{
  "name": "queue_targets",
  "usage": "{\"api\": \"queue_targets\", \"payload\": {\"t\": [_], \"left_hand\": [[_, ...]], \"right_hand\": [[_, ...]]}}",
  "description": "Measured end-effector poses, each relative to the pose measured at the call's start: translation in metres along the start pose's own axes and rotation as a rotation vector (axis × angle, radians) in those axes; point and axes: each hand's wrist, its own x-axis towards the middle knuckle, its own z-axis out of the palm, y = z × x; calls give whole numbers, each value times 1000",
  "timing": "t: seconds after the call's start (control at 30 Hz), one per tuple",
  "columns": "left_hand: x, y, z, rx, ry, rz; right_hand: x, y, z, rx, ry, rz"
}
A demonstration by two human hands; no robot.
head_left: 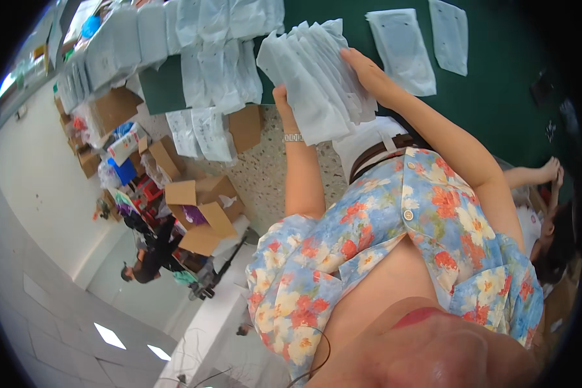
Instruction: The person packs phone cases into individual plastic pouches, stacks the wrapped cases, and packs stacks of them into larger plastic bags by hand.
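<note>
I hold a fanned stack of frosted plastic bags (320,81) upright over the near edge of the dark green desk (491,103), just in front of my waist. My left hand (282,102), a bracelet-like band (293,138) on its wrist, is partly curled around the stack's left side, most of its fingers hidden, while my right hand (367,74) grips the opposite side, part-closed. Two flat packets (402,53) lie on the desk to the right, and rows of bagged bundles (220,74) sit to the left.
</note>
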Motion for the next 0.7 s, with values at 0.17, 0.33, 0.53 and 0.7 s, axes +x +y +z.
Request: {"api": "queue_targets", "payload": {"t": [0.17, 0.33, 0.53, 0.7], "left_hand": [[21, 43, -9, 110, 198, -230], [62, 74, -58, 252, 168, -341], [85, 68, -51, 768, -18, -141], [56, 86, 3, 1330, 15, 56]], "right_hand": [[57, 19, 54, -56, -145, 117], [86, 29, 95, -135, -168, 215], [85, 11, 95, 343, -289, 334], [94, 34, 134, 13, 260, -11]]}}
